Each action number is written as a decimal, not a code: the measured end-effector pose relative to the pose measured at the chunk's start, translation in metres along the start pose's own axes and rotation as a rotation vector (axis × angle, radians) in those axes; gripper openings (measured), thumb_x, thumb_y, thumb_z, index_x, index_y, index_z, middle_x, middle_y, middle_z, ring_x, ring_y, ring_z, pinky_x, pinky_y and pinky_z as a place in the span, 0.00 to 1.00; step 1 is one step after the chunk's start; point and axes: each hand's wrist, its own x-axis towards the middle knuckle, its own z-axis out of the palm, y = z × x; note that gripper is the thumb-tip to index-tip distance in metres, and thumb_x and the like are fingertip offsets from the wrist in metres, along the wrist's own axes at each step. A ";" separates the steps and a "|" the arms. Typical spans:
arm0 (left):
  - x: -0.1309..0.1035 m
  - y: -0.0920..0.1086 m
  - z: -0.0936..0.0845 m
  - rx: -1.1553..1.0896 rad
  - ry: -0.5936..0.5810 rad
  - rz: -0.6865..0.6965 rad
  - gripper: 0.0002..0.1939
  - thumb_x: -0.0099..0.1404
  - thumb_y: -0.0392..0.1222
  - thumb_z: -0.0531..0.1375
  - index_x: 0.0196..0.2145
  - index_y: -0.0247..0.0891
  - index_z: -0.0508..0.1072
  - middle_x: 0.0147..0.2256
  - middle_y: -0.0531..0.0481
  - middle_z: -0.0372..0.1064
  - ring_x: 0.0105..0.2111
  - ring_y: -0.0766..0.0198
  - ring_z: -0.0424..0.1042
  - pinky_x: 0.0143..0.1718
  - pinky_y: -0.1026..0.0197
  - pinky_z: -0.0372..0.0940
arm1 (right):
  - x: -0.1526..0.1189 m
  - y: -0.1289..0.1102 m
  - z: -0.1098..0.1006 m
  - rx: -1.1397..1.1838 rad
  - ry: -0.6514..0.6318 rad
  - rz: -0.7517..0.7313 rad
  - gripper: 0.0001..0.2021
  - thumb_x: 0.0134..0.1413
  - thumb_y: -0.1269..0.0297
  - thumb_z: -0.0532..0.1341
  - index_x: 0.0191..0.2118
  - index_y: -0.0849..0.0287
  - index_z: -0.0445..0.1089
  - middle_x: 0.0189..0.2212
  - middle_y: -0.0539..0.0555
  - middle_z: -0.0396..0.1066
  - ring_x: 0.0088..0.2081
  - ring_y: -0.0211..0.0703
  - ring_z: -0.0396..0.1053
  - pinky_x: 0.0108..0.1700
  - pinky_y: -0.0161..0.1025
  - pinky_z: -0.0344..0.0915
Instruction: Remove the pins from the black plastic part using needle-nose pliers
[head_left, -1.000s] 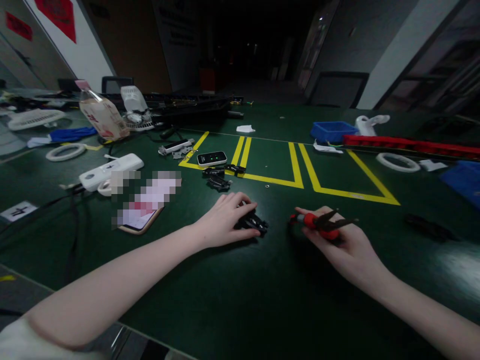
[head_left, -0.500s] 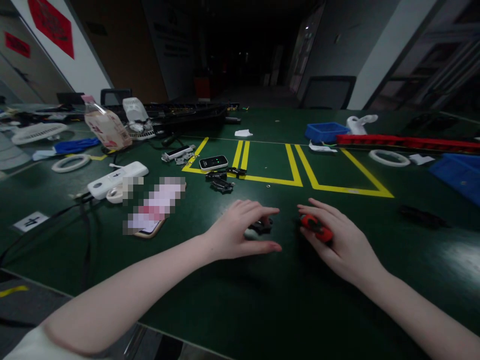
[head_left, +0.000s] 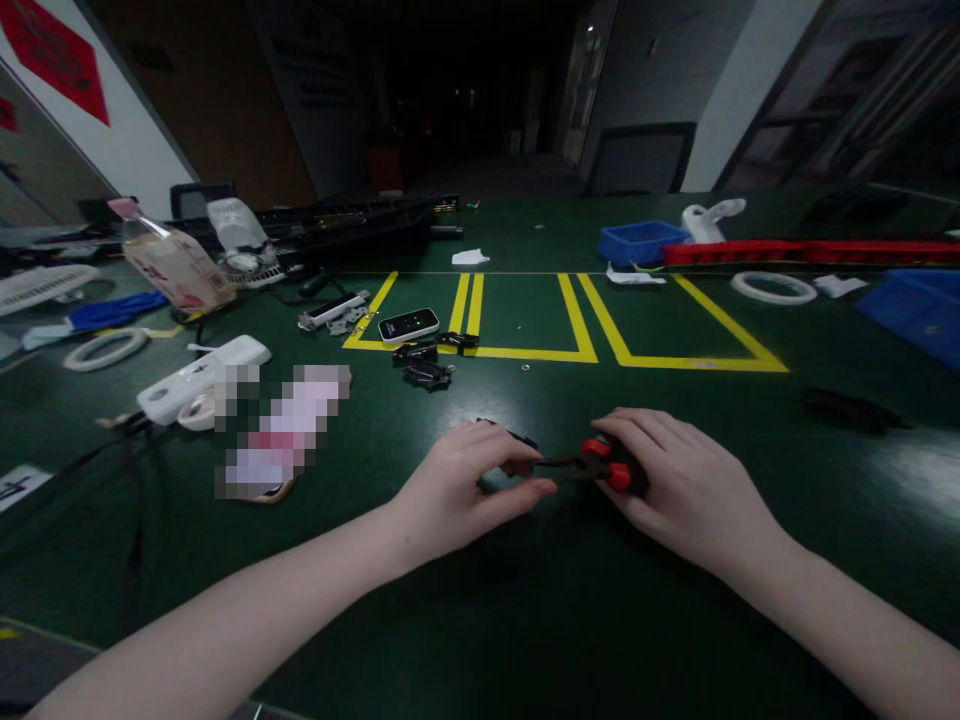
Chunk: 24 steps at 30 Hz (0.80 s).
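My right hand [head_left: 667, 475] is wrapped around a pair of pliers [head_left: 598, 462] with red and black handles. Its dark, slim jaws point left to the fingertips of my left hand [head_left: 480, 470]. The left thumb and index finger are closed around the jaw tips, and a small black part [head_left: 519, 436] shows behind those fingers. Most of that part is hidden by the hand, so where the jaws meet it cannot be made out. Farther forward on the green table [head_left: 480, 620] lie several similar black parts [head_left: 427, 374].
A phone [head_left: 289, 435], partly blurred out, and a white power strip [head_left: 206, 378] with cables lie left. Behind the black parts is a small device [head_left: 408, 325] with a lit screen. Yellow tape [head_left: 517, 353] marks the table. Blue bins [head_left: 645, 240] and a tape roll [head_left: 772, 288] stand right.
The pliers have turned and moved left, so their jaws now reach my left fingers. The left thumb and index finger have closed together. The view has shifted slightly.
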 end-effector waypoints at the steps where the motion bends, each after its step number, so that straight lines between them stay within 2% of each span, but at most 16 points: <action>1: 0.000 -0.003 -0.001 0.023 0.000 0.017 0.10 0.74 0.44 0.64 0.44 0.34 0.80 0.38 0.45 0.81 0.37 0.59 0.78 0.40 0.57 0.69 | 0.000 0.002 -0.001 0.022 -0.015 0.015 0.22 0.55 0.55 0.64 0.55 0.55 0.73 0.52 0.63 0.78 0.50 0.65 0.78 0.46 0.62 0.77; 3: -0.001 -0.008 -0.002 0.061 0.004 0.029 0.09 0.74 0.43 0.63 0.45 0.35 0.79 0.39 0.45 0.81 0.39 0.59 0.78 0.42 0.57 0.69 | 0.000 0.008 -0.003 0.096 -0.057 0.050 0.26 0.56 0.50 0.66 0.58 0.52 0.72 0.53 0.61 0.78 0.49 0.62 0.79 0.44 0.58 0.78; 5: -0.001 -0.013 -0.003 0.083 0.006 0.017 0.09 0.75 0.42 0.62 0.47 0.35 0.79 0.41 0.45 0.82 0.40 0.59 0.78 0.43 0.57 0.69 | -0.001 0.016 -0.004 0.183 -0.106 0.074 0.31 0.54 0.45 0.68 0.62 0.51 0.70 0.55 0.61 0.77 0.51 0.63 0.78 0.47 0.60 0.78; 8: 0.000 -0.016 -0.005 0.105 0.001 0.014 0.08 0.75 0.42 0.63 0.48 0.37 0.78 0.41 0.46 0.82 0.41 0.59 0.78 0.44 0.57 0.69 | -0.004 0.027 -0.006 0.284 -0.155 0.071 0.37 0.50 0.43 0.71 0.64 0.48 0.69 0.57 0.61 0.76 0.53 0.65 0.78 0.50 0.63 0.78; 10: 0.000 -0.017 -0.006 0.112 -0.006 0.026 0.08 0.75 0.42 0.62 0.48 0.37 0.78 0.41 0.47 0.82 0.41 0.60 0.78 0.44 0.57 0.69 | -0.006 0.032 -0.007 0.362 -0.136 0.073 0.38 0.47 0.42 0.73 0.64 0.45 0.70 0.55 0.59 0.77 0.51 0.65 0.79 0.48 0.63 0.80; 14: 0.003 -0.015 -0.008 0.097 0.022 0.046 0.07 0.77 0.40 0.60 0.46 0.37 0.77 0.39 0.48 0.81 0.39 0.61 0.79 0.43 0.58 0.69 | -0.009 0.033 -0.014 0.484 -0.034 0.144 0.39 0.42 0.39 0.75 0.63 0.38 0.71 0.52 0.55 0.80 0.49 0.66 0.80 0.46 0.63 0.82; 17: 0.005 -0.015 -0.009 0.083 0.055 0.061 0.07 0.77 0.39 0.59 0.44 0.36 0.77 0.38 0.48 0.81 0.38 0.62 0.78 0.41 0.58 0.69 | -0.013 0.026 -0.020 0.556 0.037 0.260 0.40 0.40 0.37 0.76 0.62 0.37 0.72 0.54 0.54 0.79 0.50 0.67 0.81 0.47 0.63 0.82; 21: 0.006 -0.014 -0.008 0.016 0.089 0.042 0.07 0.77 0.39 0.60 0.44 0.37 0.78 0.36 0.49 0.81 0.36 0.63 0.78 0.39 0.59 0.69 | -0.018 0.010 -0.026 0.699 0.177 0.434 0.41 0.39 0.42 0.78 0.62 0.37 0.72 0.55 0.53 0.79 0.49 0.60 0.81 0.49 0.55 0.82; 24: 0.008 -0.013 -0.005 -0.052 0.101 0.004 0.06 0.76 0.38 0.61 0.43 0.37 0.79 0.35 0.50 0.81 0.35 0.64 0.78 0.39 0.61 0.69 | -0.020 -0.003 -0.025 0.819 0.341 0.554 0.42 0.34 0.47 0.81 0.61 0.38 0.73 0.55 0.54 0.78 0.50 0.60 0.80 0.51 0.54 0.82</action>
